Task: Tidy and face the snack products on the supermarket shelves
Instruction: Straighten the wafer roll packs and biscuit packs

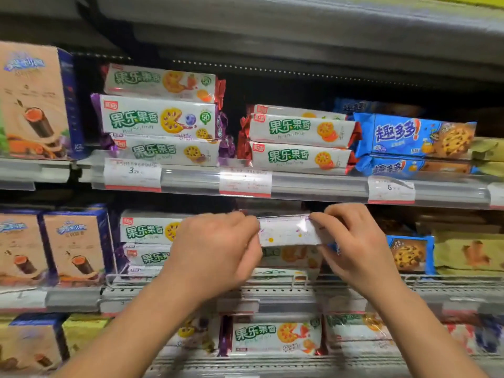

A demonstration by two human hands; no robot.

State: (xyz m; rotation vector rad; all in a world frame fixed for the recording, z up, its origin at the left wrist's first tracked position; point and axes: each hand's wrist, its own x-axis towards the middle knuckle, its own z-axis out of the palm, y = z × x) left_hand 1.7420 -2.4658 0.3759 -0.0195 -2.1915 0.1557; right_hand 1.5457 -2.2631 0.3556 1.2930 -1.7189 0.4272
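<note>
I observe both hands raised to the middle shelf, holding one long white plastic-wrapped biscuit packet (286,230) between them. The left hand (215,249) pinches the packet's left end with curled fingers; the right hand (351,241) pinches its right end the same way. The packet sits level, printed back facing me, just under the clear price rail (313,186) of the shelf above and in front of a stack of similar white packets with orange biscuit artwork (294,256).

To the left on the same shelf I note white packets with green lettering (147,230) stacked flat, then two tan cardboard boxes with blue sides (73,246). To the right stands a blue chocolate-chip cookie packet (409,253), beside yellow packets (469,252).

The upper shelf carries further white packets in purple-ended (158,121) and red-ended (300,129) stacks, and blue cookie packets (414,136). White price labels (132,174) hang on the rail.
</note>
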